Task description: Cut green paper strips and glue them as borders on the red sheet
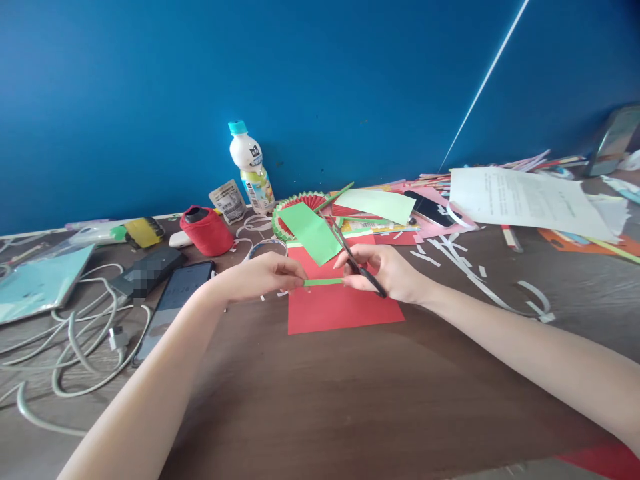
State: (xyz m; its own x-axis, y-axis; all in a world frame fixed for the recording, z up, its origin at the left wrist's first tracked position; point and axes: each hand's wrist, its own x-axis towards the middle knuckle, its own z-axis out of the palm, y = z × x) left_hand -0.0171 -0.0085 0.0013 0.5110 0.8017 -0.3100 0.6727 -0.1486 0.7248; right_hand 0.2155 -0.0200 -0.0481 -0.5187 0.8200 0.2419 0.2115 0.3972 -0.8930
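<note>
Vivid green on the strip (324, 282), black on the scissors (371, 280), solid red right across the sheet (345, 315)! Green again on the cut paper (311, 233), turquoise for the cap (238, 127), plain blue for the wall (320, 80), streaky dark brown for the table (320, 400)!

Green paper strip (324, 282): ends concealed in the left hand (265, 275) and right hand (393, 272). Scissors (355, 265): handles partly hidden by the right hand. Smartphone (173, 300), left: partly covered by the left forearm (150, 380), itself cropped by the near edge. Printed sheet (525, 203), far right: text illegible.
</note>
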